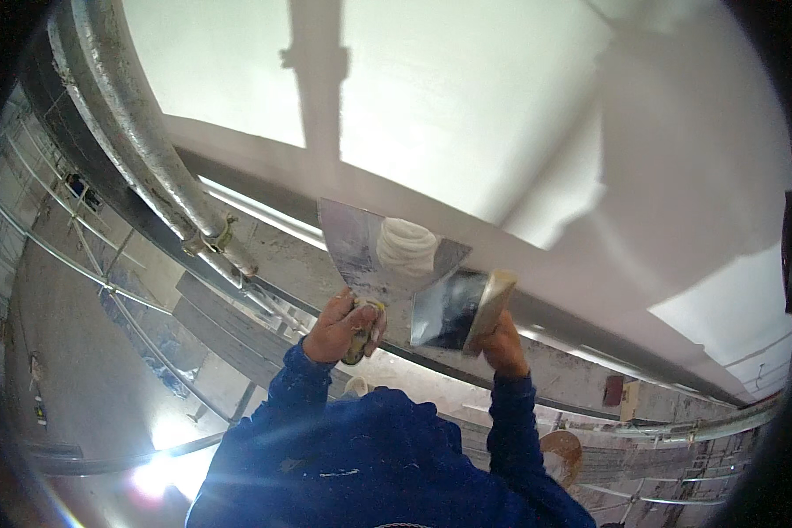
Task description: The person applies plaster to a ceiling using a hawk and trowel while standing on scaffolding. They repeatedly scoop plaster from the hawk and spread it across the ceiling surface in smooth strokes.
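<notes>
My left hand (333,331) is closed around the handle of a wide putty knife (350,238), held blade up. A thick, ridged mound of off-white plaster (407,245) sits on its smeared blade. My right hand (504,348) grips a second, broad-bladed spreading knife (444,310) by the pale strip along its back. Its dark, shiny blade points left, close to the lower right edge of the putty knife; whether the two touch, I cannot tell. Both tools are in front of my blue-sleeved chest, short of the white wall (449,106).
Thick metal scaffold tubes (136,132) run down the left, joined by a clamp (220,236). Grey planks (229,339) lie below, over a lower floor (79,308). A dark red block (613,390) rests on the ledge at right. A round brown object (561,453) shows beside my right arm.
</notes>
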`<action>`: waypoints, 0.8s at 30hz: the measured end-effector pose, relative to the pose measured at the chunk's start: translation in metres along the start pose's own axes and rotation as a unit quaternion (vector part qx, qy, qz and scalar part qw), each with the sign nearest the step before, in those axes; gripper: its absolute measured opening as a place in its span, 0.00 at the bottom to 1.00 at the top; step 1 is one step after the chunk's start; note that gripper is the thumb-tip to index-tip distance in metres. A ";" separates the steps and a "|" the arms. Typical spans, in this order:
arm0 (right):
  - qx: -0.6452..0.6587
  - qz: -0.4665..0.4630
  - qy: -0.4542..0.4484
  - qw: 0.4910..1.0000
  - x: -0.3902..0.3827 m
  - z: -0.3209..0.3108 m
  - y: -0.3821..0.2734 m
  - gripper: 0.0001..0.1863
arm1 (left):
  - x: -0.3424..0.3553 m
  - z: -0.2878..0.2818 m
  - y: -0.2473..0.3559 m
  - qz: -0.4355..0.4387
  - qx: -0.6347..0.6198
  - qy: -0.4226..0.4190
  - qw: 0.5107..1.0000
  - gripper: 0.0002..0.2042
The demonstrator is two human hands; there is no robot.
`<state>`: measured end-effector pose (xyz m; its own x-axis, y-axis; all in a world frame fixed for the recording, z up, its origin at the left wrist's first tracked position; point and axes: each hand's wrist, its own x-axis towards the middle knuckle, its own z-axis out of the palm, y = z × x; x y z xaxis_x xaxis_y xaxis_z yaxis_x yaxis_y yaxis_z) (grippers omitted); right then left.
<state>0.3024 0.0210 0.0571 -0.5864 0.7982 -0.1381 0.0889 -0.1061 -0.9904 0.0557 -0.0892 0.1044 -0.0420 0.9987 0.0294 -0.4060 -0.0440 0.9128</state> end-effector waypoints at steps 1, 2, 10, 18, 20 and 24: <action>0.114 0.009 0.042 0.993 -0.015 -0.005 0.007 0.20 | 0.008 0.004 -0.003 0.012 0.053 0.000 0.999 0.10; 0.226 0.016 0.085 0.970 -0.030 -0.007 0.014 0.18 | 0.017 0.008 -0.007 0.025 0.106 -0.002 0.994 0.11; 0.427 0.093 0.167 0.884 -0.081 0.000 -0.032 0.21 | 0.085 0.078 -0.053 0.423 0.463 -0.042 0.778 0.28; 0.436 0.047 0.174 0.882 -0.111 -0.055 0.009 0.23 | 0.117 0.114 -0.097 0.420 0.536 -0.093 0.726 0.28; 0.420 0.046 0.211 0.882 -0.116 -0.063 0.020 0.21 | 0.122 0.109 -0.109 0.438 0.515 -0.101 0.730 0.29; 0.309 -0.040 0.288 0.905 -0.132 -0.106 -0.009 0.11 | 0.123 0.103 -0.119 0.373 0.606 -0.111 0.694 0.30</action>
<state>0.4643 -0.0205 0.0855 -0.0373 0.9758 -0.2153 -0.5077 -0.2041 -0.8370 0.1931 0.0420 0.0411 0.3692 0.6956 0.6163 0.7246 -0.6307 0.2778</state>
